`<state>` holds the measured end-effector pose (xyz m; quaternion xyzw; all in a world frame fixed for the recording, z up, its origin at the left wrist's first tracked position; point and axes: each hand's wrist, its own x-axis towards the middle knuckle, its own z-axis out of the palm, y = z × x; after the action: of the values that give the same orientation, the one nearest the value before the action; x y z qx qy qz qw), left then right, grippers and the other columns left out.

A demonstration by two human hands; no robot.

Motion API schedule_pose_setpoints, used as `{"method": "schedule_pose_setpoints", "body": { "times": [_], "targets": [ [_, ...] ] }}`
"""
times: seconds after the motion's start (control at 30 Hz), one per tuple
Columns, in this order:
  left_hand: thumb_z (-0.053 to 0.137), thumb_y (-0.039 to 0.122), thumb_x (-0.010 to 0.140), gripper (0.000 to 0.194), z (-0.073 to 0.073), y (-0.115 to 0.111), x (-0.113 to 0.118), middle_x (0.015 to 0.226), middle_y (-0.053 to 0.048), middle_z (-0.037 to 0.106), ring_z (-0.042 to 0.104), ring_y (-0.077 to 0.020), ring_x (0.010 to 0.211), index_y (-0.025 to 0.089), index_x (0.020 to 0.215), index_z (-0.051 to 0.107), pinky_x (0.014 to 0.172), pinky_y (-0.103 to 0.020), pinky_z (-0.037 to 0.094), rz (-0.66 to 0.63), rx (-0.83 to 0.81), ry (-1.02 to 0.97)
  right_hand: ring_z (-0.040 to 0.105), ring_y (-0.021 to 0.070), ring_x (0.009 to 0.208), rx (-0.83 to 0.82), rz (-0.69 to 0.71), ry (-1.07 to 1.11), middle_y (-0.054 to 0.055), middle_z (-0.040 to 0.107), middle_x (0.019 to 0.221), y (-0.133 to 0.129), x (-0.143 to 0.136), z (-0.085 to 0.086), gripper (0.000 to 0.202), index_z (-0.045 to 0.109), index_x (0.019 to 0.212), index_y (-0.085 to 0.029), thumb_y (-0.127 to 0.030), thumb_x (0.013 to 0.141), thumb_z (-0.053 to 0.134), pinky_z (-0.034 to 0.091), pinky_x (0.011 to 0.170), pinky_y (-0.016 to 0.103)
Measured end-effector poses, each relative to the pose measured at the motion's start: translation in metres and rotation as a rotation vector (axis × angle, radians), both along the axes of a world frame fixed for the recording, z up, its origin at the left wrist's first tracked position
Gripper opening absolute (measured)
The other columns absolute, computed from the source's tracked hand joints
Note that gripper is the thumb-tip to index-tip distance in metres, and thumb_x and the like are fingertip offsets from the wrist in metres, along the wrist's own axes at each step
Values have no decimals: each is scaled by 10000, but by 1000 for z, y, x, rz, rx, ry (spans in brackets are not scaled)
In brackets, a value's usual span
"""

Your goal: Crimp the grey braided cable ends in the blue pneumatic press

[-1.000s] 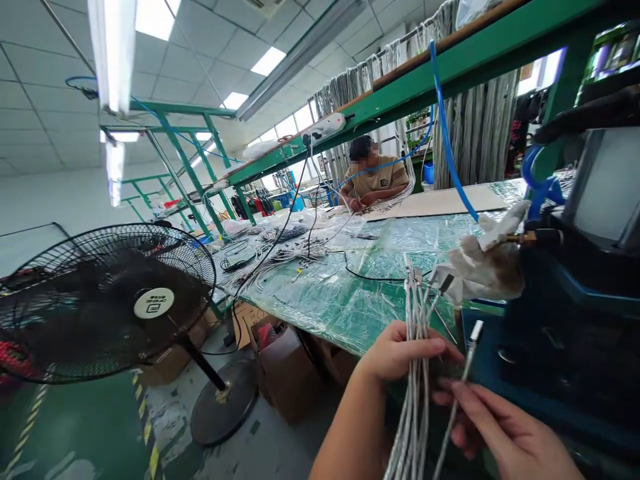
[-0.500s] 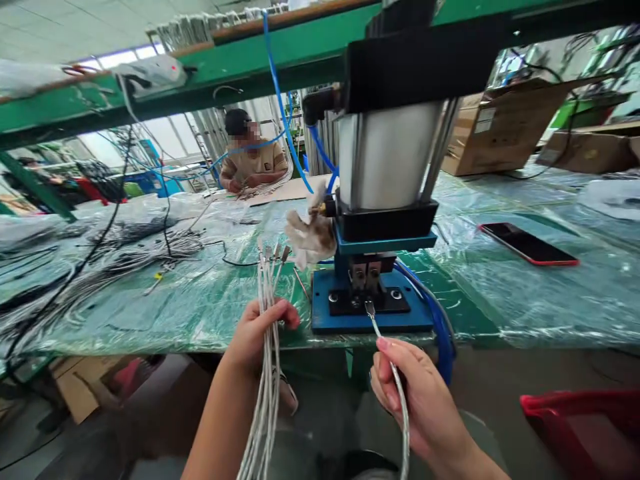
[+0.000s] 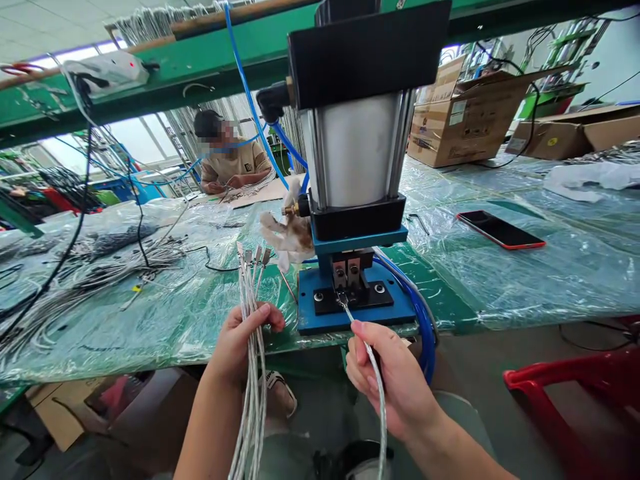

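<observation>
My left hand [image 3: 249, 328] is closed round a bundle of silvery braided cables [image 3: 254, 373], whose flat metal connector ends [image 3: 256, 255] stick up above the fingers. Between thumb and fingers my right hand [image 3: 387, 370] pinches a single braided cable [image 3: 377, 393]. That cable's metal connector [image 3: 343, 299] points forward and lies at the black die block of a pneumatic press [image 3: 356, 150]. Whether the connector sits inside the die I cannot tell. The blue base [image 3: 357, 319] of the press stands at the table's front edge.
A black phone with red edges [image 3: 500, 230] lies to the right. Behind it stand cardboard boxes [image 3: 463, 127]. More cables [image 3: 135, 267] lie on the plastic-covered table at left. A stained white cloth [image 3: 287, 233] hangs beside the press. A co-worker [image 3: 233, 163] sits across the table.
The view has shifted, so the press and table appear further left. The right hand's cable connector has come slightly closer to the press jaws. Both hands keep their holds.
</observation>
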<state>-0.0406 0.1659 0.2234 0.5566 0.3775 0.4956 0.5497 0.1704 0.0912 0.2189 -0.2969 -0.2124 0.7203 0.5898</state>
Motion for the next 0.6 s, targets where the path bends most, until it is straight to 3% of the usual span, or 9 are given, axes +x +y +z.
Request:
{"method": "schedule_pose_setpoints", "body": {
  "times": [0.4, 0.6],
  "targets": [
    [615, 318, 871, 248, 0, 0, -2, 704, -42, 641, 579, -178, 692, 170, 683, 681, 685, -297, 415, -8, -5, 7, 248, 32, 293, -69, -46, -2, -74, 323, 328, 20, -1, 4, 387, 514, 477, -158, -352, 773, 671, 142, 368, 212],
    [610, 316, 875, 247, 0, 0, -1, 704, -44, 638, 579, -180, 697, 167, 689, 676, 693, -301, 416, -10, -1, 9, 254, 30, 287, -42, -106, -76, -74, 329, 326, 24, -1, -8, 407, 510, 470, -155, -366, 761, 700, 115, 363, 211]
  ]
}}
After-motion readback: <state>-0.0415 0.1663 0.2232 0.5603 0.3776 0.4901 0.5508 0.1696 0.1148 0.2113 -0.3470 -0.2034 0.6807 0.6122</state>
